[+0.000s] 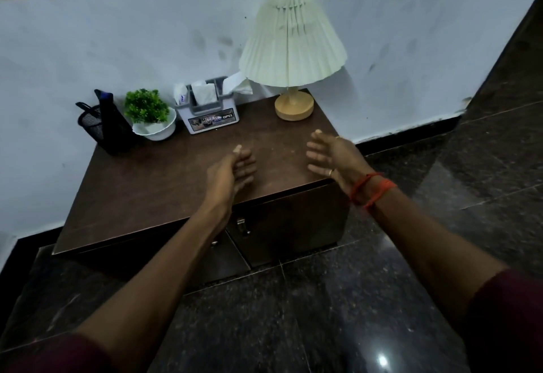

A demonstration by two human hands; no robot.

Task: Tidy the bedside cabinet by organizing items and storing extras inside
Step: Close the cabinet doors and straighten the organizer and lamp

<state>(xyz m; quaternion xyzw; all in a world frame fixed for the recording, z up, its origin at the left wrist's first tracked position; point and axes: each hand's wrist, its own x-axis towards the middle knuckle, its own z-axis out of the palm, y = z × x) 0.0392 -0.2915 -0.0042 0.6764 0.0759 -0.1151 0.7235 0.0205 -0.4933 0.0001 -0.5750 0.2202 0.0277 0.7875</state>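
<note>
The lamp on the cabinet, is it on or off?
Off, it seems: the lamp shows no glow inside its shade.

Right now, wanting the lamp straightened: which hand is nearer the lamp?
Right. The right hand is just in front of the lamp; the left hand is farther, front-left.

Only one legible word: "OPEL", white caps on a dark strip, at right end of the sticker (213,122). The sticker is on the front face of the grey plastic caddy (205,105). Caddy stands at back edge of the cabinet top (164,178), approx. midway along it, btw. the potted plant (144,106) and the lamp base (293,106). Rest of sticker: small logo w/ red + blue marks and a photo strip, too blurred to read. White tube (180,95) in caddy's left compartment has blue print, illegible.
</note>
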